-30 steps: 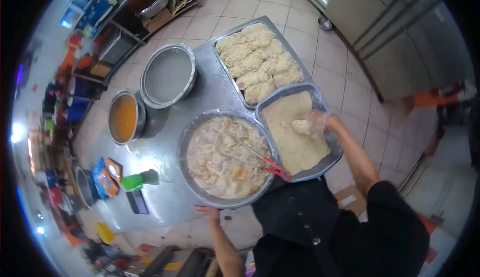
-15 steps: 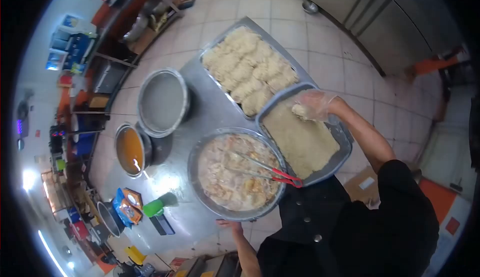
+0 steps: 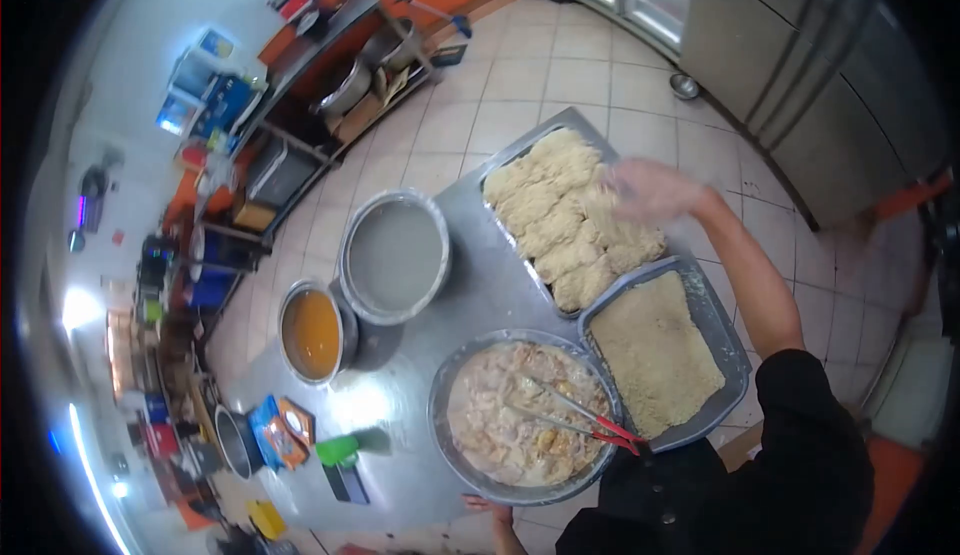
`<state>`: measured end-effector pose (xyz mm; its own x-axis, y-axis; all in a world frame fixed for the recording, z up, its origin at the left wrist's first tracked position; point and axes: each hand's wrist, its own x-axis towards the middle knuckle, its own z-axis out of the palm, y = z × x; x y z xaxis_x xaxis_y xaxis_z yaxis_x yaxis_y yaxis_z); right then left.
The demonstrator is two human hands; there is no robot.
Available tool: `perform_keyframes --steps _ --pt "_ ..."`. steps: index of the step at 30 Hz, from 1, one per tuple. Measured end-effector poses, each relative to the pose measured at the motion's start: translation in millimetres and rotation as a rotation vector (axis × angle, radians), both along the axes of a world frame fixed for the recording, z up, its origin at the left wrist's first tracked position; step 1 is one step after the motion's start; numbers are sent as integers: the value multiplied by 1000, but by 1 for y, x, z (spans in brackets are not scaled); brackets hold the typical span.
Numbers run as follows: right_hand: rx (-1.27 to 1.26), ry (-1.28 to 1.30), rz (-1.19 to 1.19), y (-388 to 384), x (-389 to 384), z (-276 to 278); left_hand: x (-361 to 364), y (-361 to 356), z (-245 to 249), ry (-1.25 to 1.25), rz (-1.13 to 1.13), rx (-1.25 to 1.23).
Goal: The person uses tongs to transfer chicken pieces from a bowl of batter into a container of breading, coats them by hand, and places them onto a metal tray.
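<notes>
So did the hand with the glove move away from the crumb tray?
Yes. The right hand was over the breadcrumb tray; now it is past that tray's far end, over the tray of breaded pieces.

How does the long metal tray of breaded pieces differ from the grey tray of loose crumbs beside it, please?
The long metal tray is heaped with breaded pieces; the grey tray holds a flat bed of loose crumbs. The metal tray lies farther from the person, the grey tray nearer. The right hand is over the metal tray, not the grey one. Both are rectangular and lie side by side.
</notes>
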<state>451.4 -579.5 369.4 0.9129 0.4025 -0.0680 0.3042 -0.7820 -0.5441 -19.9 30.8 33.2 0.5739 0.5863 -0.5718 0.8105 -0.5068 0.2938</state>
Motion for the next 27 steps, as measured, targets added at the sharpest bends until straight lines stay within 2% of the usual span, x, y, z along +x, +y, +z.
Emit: perform_keyframes --steps 2,3,5,6,7,8,9,10,11,13,17,20,22,25,26,27 --pt "96 106 -65 10 57 -16 5 -13 26 253 -292 56" --pt "89 103 -54 14 88 -28 -8 -6 13 269 -275 46" --pt "76 111 -35 19 130 -49 -31 7 -24 133 -959 1081" --pt "209 218 -68 21 143 -56 -38 10 -29 143 -955 1074" --pt "342 320 -103 21 158 -62 -38 12 -32 -82 -530 484" --pt "340 319 -97 17 180 -88 -34 8 -30 -189 -324 177" --pt "407 316 -196 7 205 -132 -29 5 -28 -296 -88 -101" --pt "475 308 -296 -3 224 -161 -30 -1 -18 -314 9 -110" --pt "476 294 -292 -10 234 -171 -22 -4 -18 -328 56 -116" --pt "188 308 -320 -18 244 -174 -15 -5 -18 -335 117 -100" --pt "-374 287 -289 -10 234 -151 -14 -5 -18 -200 70 18" --pt "-342 348 -234 -27 244 -180 -13 -10 -13 -148 55 55" --pt "-353 -37 -312 -38 241 -197 -7 -13 -12 -135 55 77" --pt "-361 5 -347 -2 209 -120 -6 -15 -10 -113 48 98" --pt "-364 7 -349 -3 213 -134 -5 -16 -11 -108 47 110" --pt "-315 -198 -135 -2 217 -157 -6 -15 -12 -96 44 128"
